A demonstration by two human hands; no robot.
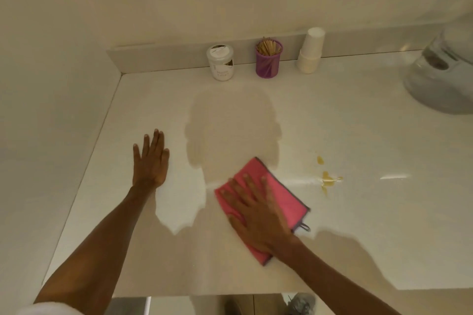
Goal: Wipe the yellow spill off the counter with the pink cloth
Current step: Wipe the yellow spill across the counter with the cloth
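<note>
Pink cloth [266, 202] lies flat on the white worktop [358, 238] under the right hand [258, 215], fingers spread and pressing down, not gripping. Left hand [151, 158] rests flat and empty, well apart on the other side. Yellow spill [329, 179] lies just right of the cloth and slightly farther, its drops strung near-to-far; the right hand is nearer.

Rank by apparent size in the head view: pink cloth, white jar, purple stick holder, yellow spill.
1. pink cloth, partly under the right hand
2-3. white jar and purple stick holder: look alike, not ranked
4. yellow spill
Cloth lies nearer the camera.
</note>
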